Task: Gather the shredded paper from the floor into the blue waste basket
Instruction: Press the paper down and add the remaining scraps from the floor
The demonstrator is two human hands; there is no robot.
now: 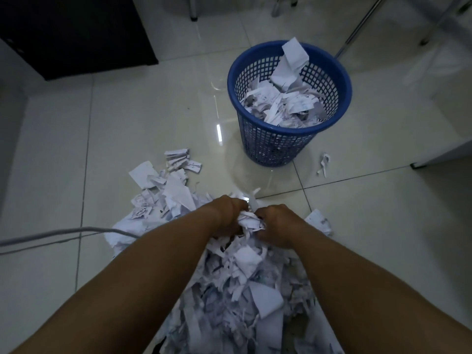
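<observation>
Step in hand, as judged: gathering a load from the heap.
Left hand [228, 213] and right hand [277, 222]: close together at the far edge of the heap; fingers curled inward round a clump [249, 221] of scraps squeezed between them; fingertips largely hidden in the paper.
Shredded paper [245, 284]: large loose heap on the floor, near, running from the hands back under the forearms; flatter pieces spread to the far left; most of it not yet collected.
Blue waste basket [270, 146]: upright, far and right of the hands, well apart from them; part-filled with paper, one large sheet standing above the rim.
Next move, as judged: lift the clump clear, carry it over the rim, release; loose strips may drop on the way, so a firm two-handed squeeze is wanted.
Floor [143, 118]: pale glossy tiles; one stray strip [323, 164] just right of the basket; a pale cable [63, 232] running from the left edge to the heap.
Room: dim; dark cabinet [74, 34] far left; metal legs [357, 26] far right.
</observation>
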